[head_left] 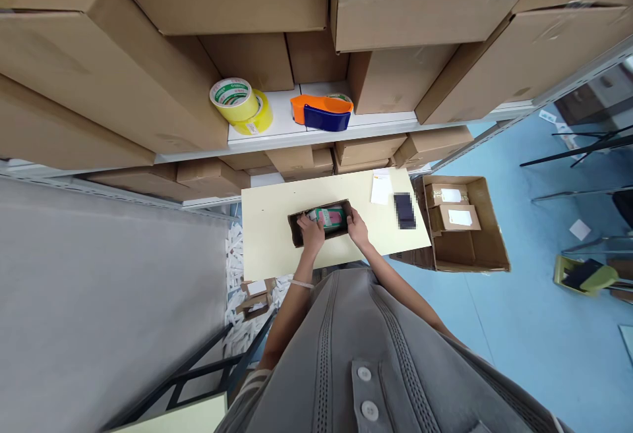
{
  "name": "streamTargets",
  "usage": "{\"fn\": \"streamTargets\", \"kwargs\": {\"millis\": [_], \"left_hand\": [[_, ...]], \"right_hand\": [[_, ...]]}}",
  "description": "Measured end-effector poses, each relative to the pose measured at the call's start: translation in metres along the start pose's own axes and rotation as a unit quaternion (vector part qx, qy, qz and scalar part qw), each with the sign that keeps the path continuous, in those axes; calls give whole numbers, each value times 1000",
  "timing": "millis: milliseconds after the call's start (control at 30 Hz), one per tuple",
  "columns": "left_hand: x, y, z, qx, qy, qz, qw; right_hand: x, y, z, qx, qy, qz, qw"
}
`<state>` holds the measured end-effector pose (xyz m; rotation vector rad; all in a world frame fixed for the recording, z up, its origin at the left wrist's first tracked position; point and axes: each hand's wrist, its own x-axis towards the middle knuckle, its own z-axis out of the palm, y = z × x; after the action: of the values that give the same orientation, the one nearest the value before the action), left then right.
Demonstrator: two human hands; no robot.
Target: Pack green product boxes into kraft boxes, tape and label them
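Apparent step: seating the packet (pixel 330 217) in the open box (pixel 297 234). Right hand (pixel 357 227) grips box end; left hand (pixel 311 232) reaches inside, grip unclear. Next move calls for steady walls.

The pale table (pixel 267 242) carries 1 open box (pixel 295 231), 1 paper (pixel 380 188), 1 dark item (pixel 405 211).

Even, bright light reaches my pale cream rectangular tabletop (pixel 267 242). Shadow darkens inside the small open brown cardboard box (pixel 297 235) I hold. Wide-angle distortion stretches the big tan cardboard box (pixel 123 77) at left; blocky pixels obscure a dark rectangular object (pixel 405 211) at right.
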<state>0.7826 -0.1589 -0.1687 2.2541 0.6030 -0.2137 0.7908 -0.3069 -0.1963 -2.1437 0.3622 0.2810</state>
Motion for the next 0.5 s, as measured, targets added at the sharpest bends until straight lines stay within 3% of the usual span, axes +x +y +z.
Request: {"fn": "streamTargets", "kwargs": {"millis": [167,500], "left_hand": [[10,-1,-16,163,-61,-40,984],[49,2,-25,190,-66,-65,977]], "right_hand": [[1,-2,-1,-14,-7,16,1000],[6,-5,-1,-34,-12,17,999]]}}
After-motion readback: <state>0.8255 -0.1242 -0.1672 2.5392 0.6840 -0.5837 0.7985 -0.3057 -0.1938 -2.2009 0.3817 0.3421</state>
